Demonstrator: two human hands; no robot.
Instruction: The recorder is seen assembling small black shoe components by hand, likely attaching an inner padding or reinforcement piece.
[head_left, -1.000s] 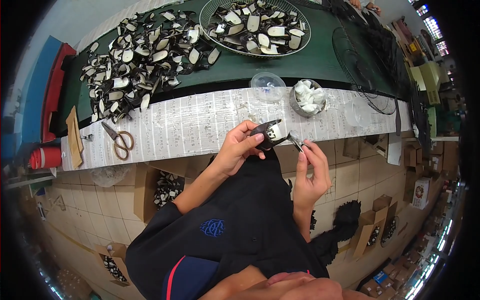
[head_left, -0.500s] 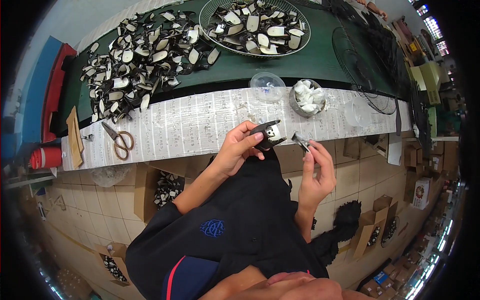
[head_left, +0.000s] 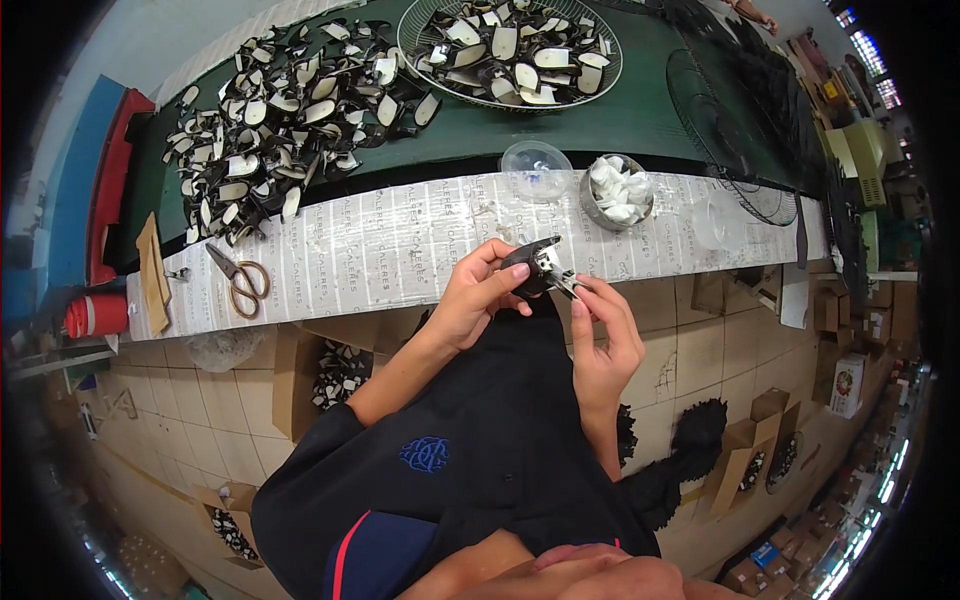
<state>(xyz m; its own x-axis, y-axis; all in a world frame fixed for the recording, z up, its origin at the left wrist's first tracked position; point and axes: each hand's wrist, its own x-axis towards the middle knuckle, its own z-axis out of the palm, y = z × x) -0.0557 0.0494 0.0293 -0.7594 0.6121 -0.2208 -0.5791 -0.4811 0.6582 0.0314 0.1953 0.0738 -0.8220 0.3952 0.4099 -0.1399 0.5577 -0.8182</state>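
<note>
Just past the table's near edge, my left hand (head_left: 482,287) grips a black shoe heel (head_left: 521,272), its pale inner face with dark marks turned to the right. Between the fingertips of my right hand (head_left: 608,335) is a small slim metal tool (head_left: 564,284). The tool's tip meets the pale side of the heel; its exact kind is too small to make out. A big heap of similar black and white heels (head_left: 243,165) lies beyond to the left.
A wire basket (head_left: 610,85) full of heels stands at the back. Nearer are a clear plastic bowl (head_left: 537,158), a metal bowl (head_left: 598,212) holding white crumpled pieces, scissors (head_left: 246,284) and a red roll (head_left: 100,314). An empty wire fan guard (head_left: 760,205) lies right.
My right hand has moved left with the metal tool, from a gap beside the heel to contact with it. The left hand holds the heel almost still.
</note>
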